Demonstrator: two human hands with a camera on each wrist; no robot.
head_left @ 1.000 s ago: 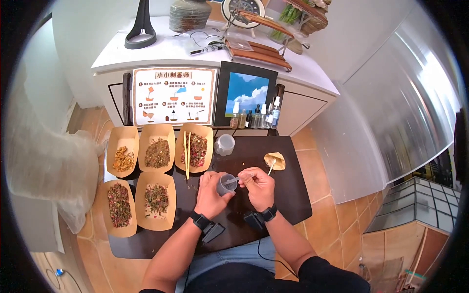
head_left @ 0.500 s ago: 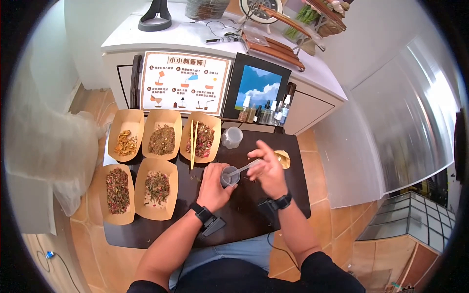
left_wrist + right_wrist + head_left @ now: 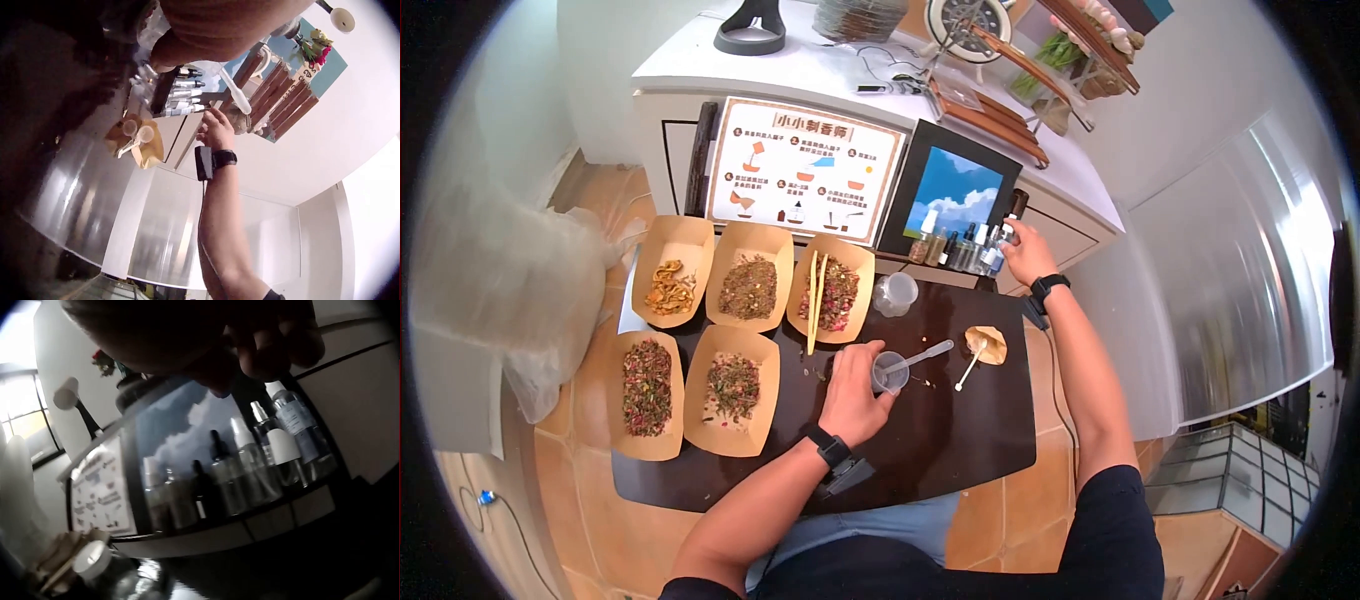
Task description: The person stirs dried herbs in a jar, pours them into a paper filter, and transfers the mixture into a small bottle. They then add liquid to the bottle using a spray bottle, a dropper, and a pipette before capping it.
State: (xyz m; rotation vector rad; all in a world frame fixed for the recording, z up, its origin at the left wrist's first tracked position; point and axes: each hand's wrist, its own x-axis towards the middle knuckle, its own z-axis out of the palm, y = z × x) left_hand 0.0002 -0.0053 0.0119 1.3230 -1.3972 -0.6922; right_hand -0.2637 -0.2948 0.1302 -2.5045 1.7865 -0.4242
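My left hand [image 3: 855, 395] curls round a small clear cup [image 3: 889, 373] on the dark table. A clear plastic dropper [image 3: 930, 353] leans out of the cup toward the right. My right hand [image 3: 1030, 255] is stretched to the right end of a row of small bottles, beside a blue-labelled spray bottle [image 3: 994, 257]. In the right wrist view, the bent fingers of my right hand [image 3: 200, 344] hang over the spray bottle [image 3: 300, 428] and its neighbours, with a gap visible. In the left wrist view, my right hand [image 3: 217, 132] is near the bottle tops.
Several paper trays of dried material, one nearest tray [image 3: 732, 390] among them, stand on the left. Yellow tweezers [image 3: 815, 305] lie over one. A clear lidded jar [image 3: 895, 294] stands behind the cup. Right of it are a brown paper piece [image 3: 986, 345] and a white stick [image 3: 970, 366].
My right hand has let go of the dropper and moved up and right to the bottles. The dropper now rests in the cup. My left hand still holds the cup.
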